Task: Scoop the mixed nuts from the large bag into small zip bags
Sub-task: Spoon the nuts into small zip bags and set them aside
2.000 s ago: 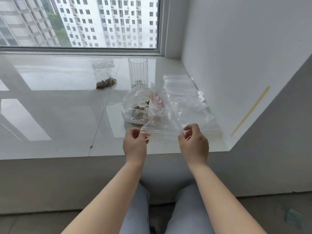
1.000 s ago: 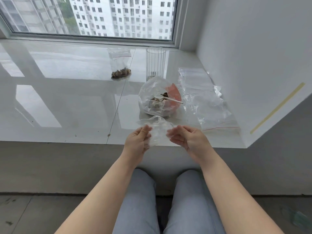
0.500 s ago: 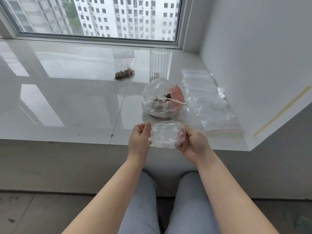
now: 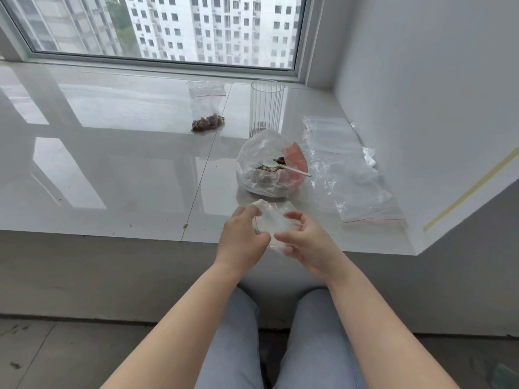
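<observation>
The fingers (image 4: 252,213) of both my hands pinch an empty small bag (image 4: 273,220), opening its mouth. Next I think I need the spoon (image 4: 280,166) from the large bag (image 4: 266,164).

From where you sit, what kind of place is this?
Probably an unfurnished high-rise flat: a glossy tiled window ledge serves as the worktop, apartment towers fill the window, and the floor below is bare concrete.
</observation>
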